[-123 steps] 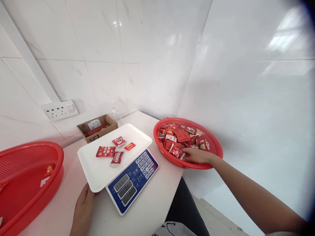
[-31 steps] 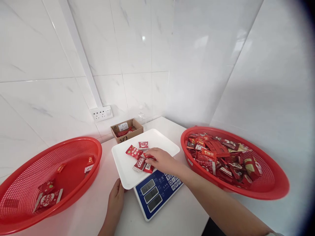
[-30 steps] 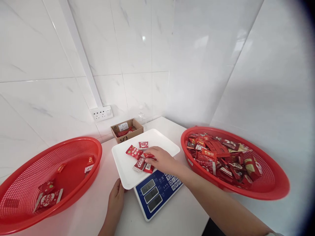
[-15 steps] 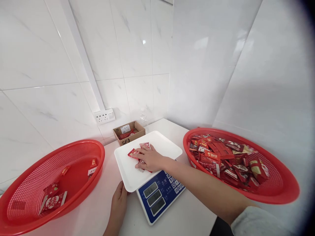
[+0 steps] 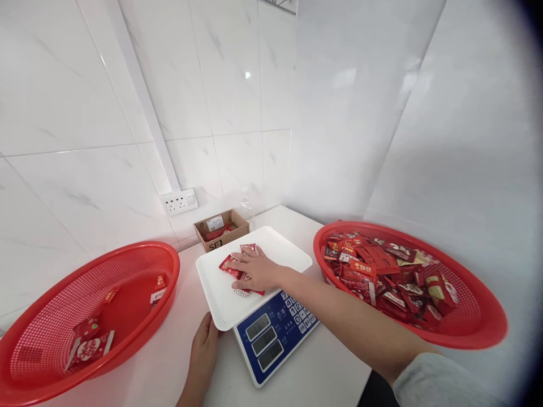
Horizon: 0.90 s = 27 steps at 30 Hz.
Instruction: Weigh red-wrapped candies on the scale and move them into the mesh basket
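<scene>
Running from the far corner to the near side, the white table's [image 5: 322, 362] right edge passes under the right basket [image 5: 481, 316]; bare tabletop remains between the left basket [image 5: 173, 268] and the scale [image 5: 254, 362], with more in front of the scale. Behind the white tray [image 5: 292, 257], a cardboard box [image 5: 236, 230] stands near the tiled wall [image 5: 76, 90]. Wrapped sweets fill much of the right basket, which the right forearm partly hides; a few lie in the left one. Red packets [image 5: 229, 267] sit mid-tray, directly beneath the right hand [image 5: 258, 271], its fingers spread apart over them. The left hand [image 5: 204, 347] touches the tray's near-left corner, fingertips hidden, so its grip cannot be told.
</scene>
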{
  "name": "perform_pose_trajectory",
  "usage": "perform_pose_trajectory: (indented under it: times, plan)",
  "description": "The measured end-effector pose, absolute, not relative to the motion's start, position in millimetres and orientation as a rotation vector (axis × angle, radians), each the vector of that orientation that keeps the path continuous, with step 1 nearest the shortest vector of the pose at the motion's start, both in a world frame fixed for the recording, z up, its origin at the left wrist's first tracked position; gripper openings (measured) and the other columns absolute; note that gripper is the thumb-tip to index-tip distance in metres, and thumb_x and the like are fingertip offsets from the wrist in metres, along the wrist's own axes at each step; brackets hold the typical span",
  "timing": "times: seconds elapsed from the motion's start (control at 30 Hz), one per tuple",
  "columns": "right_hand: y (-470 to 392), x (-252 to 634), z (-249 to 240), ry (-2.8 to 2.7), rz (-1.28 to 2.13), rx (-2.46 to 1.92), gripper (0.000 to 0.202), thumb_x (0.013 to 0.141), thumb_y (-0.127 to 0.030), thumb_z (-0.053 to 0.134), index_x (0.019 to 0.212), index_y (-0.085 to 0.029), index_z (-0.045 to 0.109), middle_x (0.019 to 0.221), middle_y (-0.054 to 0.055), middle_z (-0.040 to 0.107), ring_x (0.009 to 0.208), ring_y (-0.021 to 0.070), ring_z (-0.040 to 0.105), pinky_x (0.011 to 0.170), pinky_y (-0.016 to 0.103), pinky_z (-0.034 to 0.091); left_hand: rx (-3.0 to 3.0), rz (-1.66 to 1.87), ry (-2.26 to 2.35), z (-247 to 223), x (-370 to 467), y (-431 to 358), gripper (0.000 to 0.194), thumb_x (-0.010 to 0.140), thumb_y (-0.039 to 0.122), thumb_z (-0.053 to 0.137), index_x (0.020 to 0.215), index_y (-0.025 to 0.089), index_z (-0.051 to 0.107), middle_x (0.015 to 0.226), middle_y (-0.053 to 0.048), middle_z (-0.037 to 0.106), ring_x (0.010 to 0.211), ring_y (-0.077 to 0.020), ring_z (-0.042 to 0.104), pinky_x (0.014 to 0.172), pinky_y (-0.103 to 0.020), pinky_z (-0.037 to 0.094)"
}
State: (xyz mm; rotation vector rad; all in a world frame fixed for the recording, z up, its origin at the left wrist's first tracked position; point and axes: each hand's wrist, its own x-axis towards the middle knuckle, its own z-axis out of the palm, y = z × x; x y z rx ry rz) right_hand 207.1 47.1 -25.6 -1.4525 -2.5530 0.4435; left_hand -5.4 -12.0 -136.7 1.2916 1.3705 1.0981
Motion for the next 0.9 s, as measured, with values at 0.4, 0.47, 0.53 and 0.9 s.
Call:
perform_pose_trajectory:
  times: [0.4, 0.47, 0.53, 0.9]
  plan:
    - [32.1, 219.2, -16.2, -2.348, 0.332, -1.423, 0.060, 0.096, -0.055, 0.032, 0.145, -0.021, 0.037, 0.153, 0.013, 0.033, 0.143, 0.0312, 0.022, 0.113, 0.058, 0.012, 1.284, 1.103, 1.400, -132.0, -3.3, -15.7, 0.044, 0.077, 0.052, 0.054, 0.103, 0.018, 0.067, 0.091, -0.005, 0.070, 0.079, -0.0244, 0.063, 0.077, -0.038, 0.049]
    - [17.7, 228.7, -14.8, -2.244, 0.276, -1.391, 0.055, 0.098, -0.048, 0.030, 0.142, -0.017, 0.041, 0.149, 0.013, 0.040, 0.139, 0.0254, 0.030, 0.115, 0.048, 0.021, 1.284, 1.106, 1.403, -131.9, -3.0, -16.1, 0.044, 0.077, 0.052, 0.054, 0.103, 0.018, 0.067, 0.093, -0.006, 0.070, 0.081, -0.0249, 0.063, 0.078, -0.038, 0.049]
    - [-2.1, 240.1, -17.8, -2.141, 0.220, -1.311, 0.048, 0.099, -0.042, 0.031, 0.136, -0.017, 0.047, 0.141, 0.012, 0.050, 0.132, 0.0220, 0.041, 0.111, 0.041, 0.031, 1.278, 1.119, 1.412, -131.0, -2.0, -16.6, 0.045, 0.077, 0.052, 0.054, 0.103, 0.018, 0.067, 0.093, -0.006, 0.070, 0.081, -0.0248, 0.063, 0.079, -0.039, 0.048]
    - [-139.2, 284.0, -110.6, -2.125, 0.403, -1.234, 0.032, 0.093, -0.034, 0.045, 0.116, -0.022, 0.063, 0.108, 0.013, 0.070, 0.102, 0.0231, 0.064, 0.090, 0.039, 0.052, 1.183, 1.438, 1.491, -111.2, -7.8, -17.0, 0.043, 0.086, 0.057, 0.044, 0.101, 0.019, 0.060, 0.086, -0.004, 0.062, 0.078, -0.0197, 0.060, 0.076, -0.035, 0.051]
